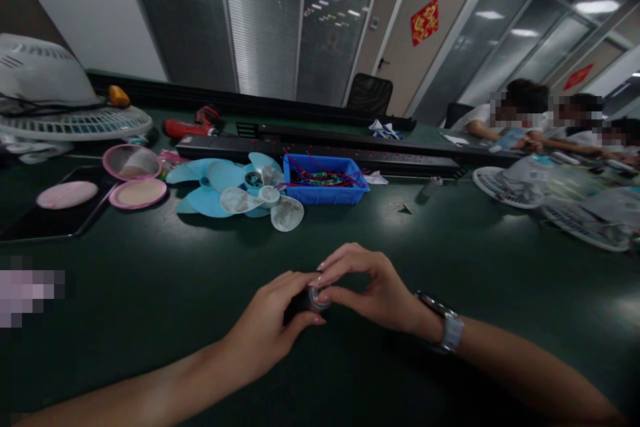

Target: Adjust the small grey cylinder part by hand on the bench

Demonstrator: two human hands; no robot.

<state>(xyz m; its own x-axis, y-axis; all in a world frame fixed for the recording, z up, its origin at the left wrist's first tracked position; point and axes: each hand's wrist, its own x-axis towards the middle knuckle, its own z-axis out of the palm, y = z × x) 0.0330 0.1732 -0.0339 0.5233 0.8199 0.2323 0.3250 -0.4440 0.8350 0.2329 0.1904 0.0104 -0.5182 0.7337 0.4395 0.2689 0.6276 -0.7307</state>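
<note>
Motor (306, 300), small, dark and round with a pale ring at one end, sits low over the dark green bench (450, 247), pinched from both sides by the person's hands; the landmark for all else is the blue bin (327, 193). Bench first, spreading wide under everything; then the big white fan guard (75, 121), far to the left of the bin; then the pale blue fan blades (210, 190), touching the bin's left side, with clear blades (270, 203) lying over them. Pink round covers (133, 177) lie further left of the bin. Nearer the camera than the bin, the left hand (273, 323) has its grip closed around the motor's dark body; the right hand (363, 287) pinches the pale ring end with its fingertips (320, 277); a watch (445, 327) sits on that wrist.
</note>
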